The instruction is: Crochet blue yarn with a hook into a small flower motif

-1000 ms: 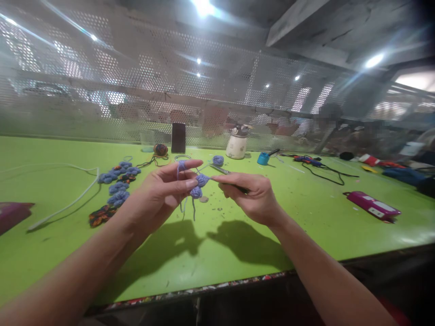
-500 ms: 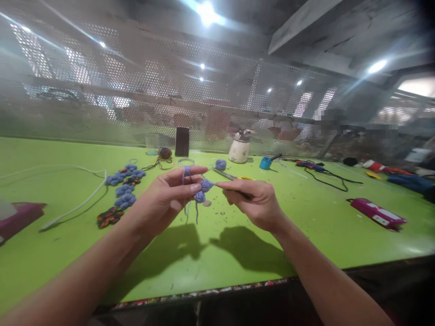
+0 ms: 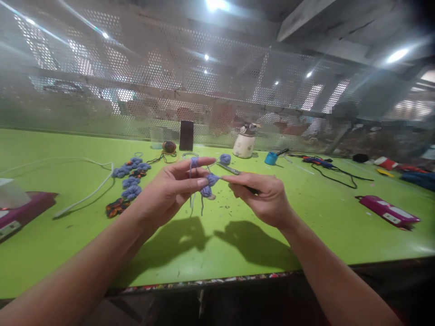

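My left hand [image 3: 178,185] pinches a small purple crochet piece [image 3: 212,179] between thumb and fingers. Purple yarn [image 3: 194,162] is wound round its raised index finger, and loose tails hang below the piece. My right hand [image 3: 261,192] is closed round a crochet hook, whose dark handle [image 3: 252,190] shows under the fingers; its tip meets the piece at the right side. Behind the hands lie a purple yarn ball [image 3: 224,159] and scissors [image 3: 228,168], partly hidden by my right hand. Finished purple and multicoloured crochet flowers [image 3: 131,188] lie left of my left hand.
On the green table [image 3: 190,267] stand a phone [image 3: 186,136], a white jug [image 3: 244,142] and a blue pot [image 3: 271,158]. A multicoloured yarn ball [image 3: 169,146] sits near the phone. Magenta power strips [image 3: 389,212] lie at both sides, a white cable [image 3: 84,198] at left.
The whole view has shifted, so table things appear a little further right and higher. Both hands keep their hold on the crochet piece and the hook, with little visible movement between them.
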Available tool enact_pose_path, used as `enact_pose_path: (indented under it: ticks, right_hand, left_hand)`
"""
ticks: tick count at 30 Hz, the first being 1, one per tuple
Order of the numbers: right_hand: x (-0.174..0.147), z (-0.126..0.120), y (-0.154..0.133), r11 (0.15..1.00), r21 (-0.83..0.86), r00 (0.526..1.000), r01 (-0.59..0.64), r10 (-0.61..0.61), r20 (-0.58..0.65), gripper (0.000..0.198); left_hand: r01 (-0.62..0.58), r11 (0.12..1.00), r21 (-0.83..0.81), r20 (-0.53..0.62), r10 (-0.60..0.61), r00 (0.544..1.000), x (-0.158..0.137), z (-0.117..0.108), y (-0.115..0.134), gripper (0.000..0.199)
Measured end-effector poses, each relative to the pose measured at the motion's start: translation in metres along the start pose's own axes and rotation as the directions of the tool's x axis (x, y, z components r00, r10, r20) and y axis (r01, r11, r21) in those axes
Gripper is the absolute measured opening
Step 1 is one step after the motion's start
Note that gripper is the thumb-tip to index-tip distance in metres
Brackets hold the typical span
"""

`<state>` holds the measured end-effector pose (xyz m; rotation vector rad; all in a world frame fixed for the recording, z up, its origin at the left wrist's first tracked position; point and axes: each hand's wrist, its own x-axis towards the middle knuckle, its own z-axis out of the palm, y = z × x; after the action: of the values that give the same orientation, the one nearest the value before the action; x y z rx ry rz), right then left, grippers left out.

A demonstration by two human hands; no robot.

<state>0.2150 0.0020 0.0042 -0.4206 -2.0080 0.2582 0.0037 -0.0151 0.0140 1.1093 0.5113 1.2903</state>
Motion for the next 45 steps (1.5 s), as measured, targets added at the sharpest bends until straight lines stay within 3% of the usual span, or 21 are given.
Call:
enact_pose_path:
  ticks: [12, 25, 38, 42, 45]
  right_hand:
    - [-0.001, 0.002, -0.005, 0.994, 0.071, 0.996, -0.078, 0.08, -0.027, 0.026]
    - [-0.005, 0.006, 0.001, 0.899, 0.346, 0.957, -0.269, 0.289, -0.007, 0.024]
    - [-0.006, 0.016, 0.006, 0.489, 0.704, 0.812, -0.514, 0.542, 0.216, 0.02]
    - [-0.004, 0.019, 0.004, 0.362, 0.749, 0.765, -0.555, 0.575, 0.29, 0.019]
    - [-0.003, 0.019, 0.004, 0.285, 0.756, 0.726, -0.589, 0.598, 0.34, 0.022]
  left_hand:
    - [-0.015, 1.0, 0.012, -0.002, 0.015, 1.0, 0.001, 0.0, -0.002, 0.028]
    - [0.012, 1.0, -0.014, -0.035, -0.012, 0.999, 0.001, 0.0, -0.002, 0.024]
    - [0.007, 1.0, -0.002, -0.042, -0.007, 0.999, 0.004, 0.001, -0.005, 0.011]
    - [0.01, 1.0, -0.018, -0.078, -0.011, 0.997, 0.006, 0.0, -0.005, 0.019]
    - [0.002, 1.0, 0.008, -0.082, -0.001, 0.997, 0.006, 0.001, -0.004, 0.038]
